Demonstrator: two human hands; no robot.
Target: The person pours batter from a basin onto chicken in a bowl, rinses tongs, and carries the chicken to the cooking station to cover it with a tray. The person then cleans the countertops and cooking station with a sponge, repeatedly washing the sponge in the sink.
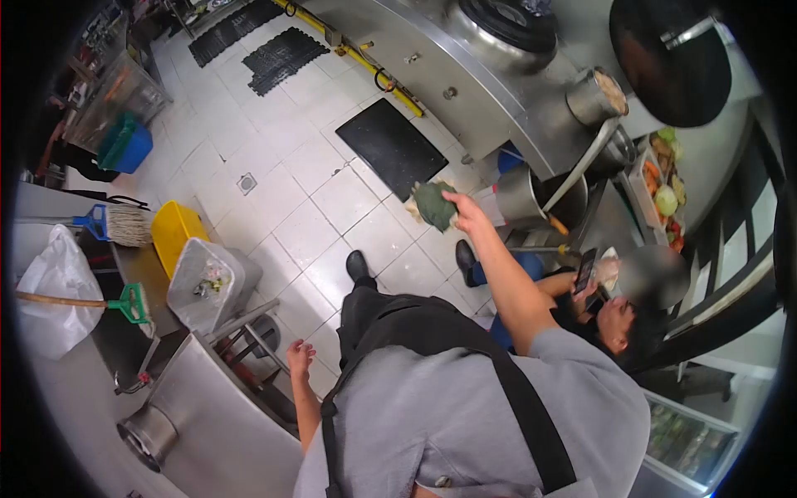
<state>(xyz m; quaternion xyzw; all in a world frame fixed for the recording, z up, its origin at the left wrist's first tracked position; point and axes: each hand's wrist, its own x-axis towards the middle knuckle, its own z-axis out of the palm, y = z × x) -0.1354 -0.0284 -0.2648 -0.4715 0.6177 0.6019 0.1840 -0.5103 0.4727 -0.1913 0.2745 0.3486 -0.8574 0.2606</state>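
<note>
My right hand [468, 212] is stretched out ahead over the tiled floor, its fingers closed on the edge of a bunched dark green cloth [433, 206]. Pale, ragged edges show round that cloth. A deep metal pot [519, 195] stands close to the right of this hand. My left hand [300, 358] hangs low at my side with loosely bent fingers and nothing visible in it. It is nearest to the steel table [232, 407] and the grey bin [241, 274].
A person [614, 319] holding a phone [586, 268] sits at the right. Black mats [392, 145] lie on the floor. Along the right runs a steel cooking counter [490, 100] with a wok [672, 58]. A yellow bucket [176, 232] and mop [124, 226] stand left.
</note>
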